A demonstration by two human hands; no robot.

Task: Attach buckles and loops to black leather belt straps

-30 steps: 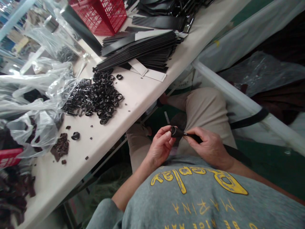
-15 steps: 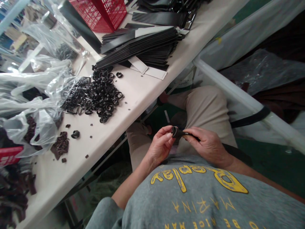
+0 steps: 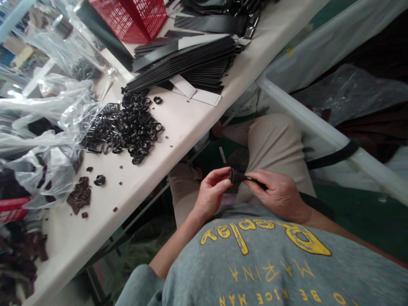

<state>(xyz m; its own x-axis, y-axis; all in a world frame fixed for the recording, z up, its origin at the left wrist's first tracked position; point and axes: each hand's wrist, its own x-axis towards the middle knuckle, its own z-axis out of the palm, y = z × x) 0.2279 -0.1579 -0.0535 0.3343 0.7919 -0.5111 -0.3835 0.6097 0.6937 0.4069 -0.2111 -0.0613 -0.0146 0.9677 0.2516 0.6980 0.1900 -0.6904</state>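
Observation:
Over my lap, both hands are on a dark strap piece [image 3: 237,176] whose left end is bent into an open loop. My left hand [image 3: 212,191] pinches the rim of that loop between thumb and fingers. The narrower part of the strap is gripped in my right hand [image 3: 277,191], and its tail shows below the fingers. On the table to the left lies a heap of small black rings [image 3: 137,131], with metal buckles [image 3: 94,127] mixed in at its left side. A stack of flat black straps [image 3: 188,63] is behind the heap.
The white table [image 3: 140,187] runs diagonally on my left. It carries a red basket [image 3: 134,19], clear plastic bags [image 3: 60,170] and a small pile of brown bits [image 3: 79,195]. A pale rail [image 3: 306,110] with a black band crosses on my right.
The view has shifted very slightly. My left fingers have moved a little around the loop's rim, and the loop faces the camera less. My right hand keeps its grip.

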